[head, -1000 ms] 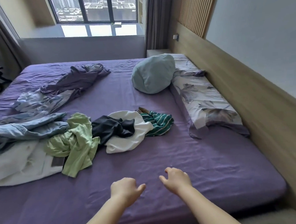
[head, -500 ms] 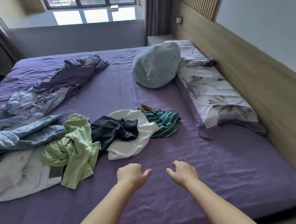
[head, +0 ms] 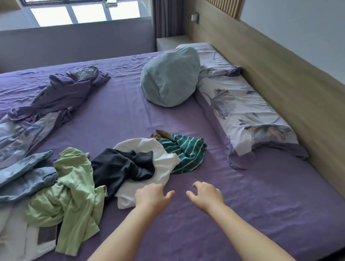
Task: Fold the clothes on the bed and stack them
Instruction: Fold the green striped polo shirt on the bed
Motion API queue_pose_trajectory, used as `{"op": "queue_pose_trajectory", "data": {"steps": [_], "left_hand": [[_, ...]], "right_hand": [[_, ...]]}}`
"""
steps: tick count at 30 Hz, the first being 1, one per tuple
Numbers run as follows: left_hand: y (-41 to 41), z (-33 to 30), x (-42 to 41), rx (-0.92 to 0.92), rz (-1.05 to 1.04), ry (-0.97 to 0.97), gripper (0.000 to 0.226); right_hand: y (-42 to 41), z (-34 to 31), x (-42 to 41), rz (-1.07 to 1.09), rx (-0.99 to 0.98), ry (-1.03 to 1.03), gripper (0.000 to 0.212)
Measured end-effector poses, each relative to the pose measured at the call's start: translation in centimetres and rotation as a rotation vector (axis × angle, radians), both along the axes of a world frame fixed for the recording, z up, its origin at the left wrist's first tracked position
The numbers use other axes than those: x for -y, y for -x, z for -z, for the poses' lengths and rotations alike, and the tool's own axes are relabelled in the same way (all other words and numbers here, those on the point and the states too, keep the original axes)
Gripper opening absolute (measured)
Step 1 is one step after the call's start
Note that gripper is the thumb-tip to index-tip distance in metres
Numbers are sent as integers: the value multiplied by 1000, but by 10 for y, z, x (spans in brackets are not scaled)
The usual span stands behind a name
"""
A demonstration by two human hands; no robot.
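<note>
Purple bed sheet (head: 223, 218), teal-striped garment (head: 186, 152) (white stripes), light green shirt (head: 74, 188), floral pillow (head: 245, 113)

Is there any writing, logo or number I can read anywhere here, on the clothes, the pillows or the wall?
None can be read.
White garment at the near left: a grey rectangular patch, no legible letters on it.
Wall switch by the curtain: too small to show any marking.
Floral pillow and striped green garment: patterns only, no text.

bare sheet (head: 221, 188) right of clothes pile (head: 129, 169); pillows (head: 243, 114) beyond.
</note>
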State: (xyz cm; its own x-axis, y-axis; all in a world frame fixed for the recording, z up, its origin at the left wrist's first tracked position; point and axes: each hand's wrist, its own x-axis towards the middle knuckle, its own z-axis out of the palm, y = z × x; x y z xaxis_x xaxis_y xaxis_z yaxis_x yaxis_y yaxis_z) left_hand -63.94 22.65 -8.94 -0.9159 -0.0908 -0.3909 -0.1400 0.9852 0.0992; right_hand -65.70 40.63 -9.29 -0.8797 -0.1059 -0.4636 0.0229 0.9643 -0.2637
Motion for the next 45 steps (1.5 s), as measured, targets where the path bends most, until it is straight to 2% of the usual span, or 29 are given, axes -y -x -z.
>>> {"op": "queue_pose_trajectory", "data": {"steps": [8, 16, 23, 29, 34, 37, 41, 45], "left_hand": [[65, 22, -14, 34, -96, -24, 50], [122, 63, -21, 106, -87, -79, 40], [162, 120, -19, 124, -44, -126, 48], [195, 156, -26, 75, 11, -140, 50], [210, 178, -34, 67, 44, -144, 48], [210, 185, -36, 104, 47, -149, 48], [206, 182, -35, 115, 65, -143, 51], [197, 162, -36, 101, 64, -151, 54]], "right_hand": [[75, 23, -9, -119, 8, -46, 49], [149, 73, -10, -274, 6, -63, 40], [190, 135, -19, -307, 45, -90, 55], [222, 176, -21, -308, -24, -104, 62], [229, 202, -18, -377, 83, -133, 68], [225, 208, -18, -393, -2, -172, 55], [229, 198, -16, -350, -62, -126, 35], [232, 175, -13, -323, -97, 26, 33]]}}
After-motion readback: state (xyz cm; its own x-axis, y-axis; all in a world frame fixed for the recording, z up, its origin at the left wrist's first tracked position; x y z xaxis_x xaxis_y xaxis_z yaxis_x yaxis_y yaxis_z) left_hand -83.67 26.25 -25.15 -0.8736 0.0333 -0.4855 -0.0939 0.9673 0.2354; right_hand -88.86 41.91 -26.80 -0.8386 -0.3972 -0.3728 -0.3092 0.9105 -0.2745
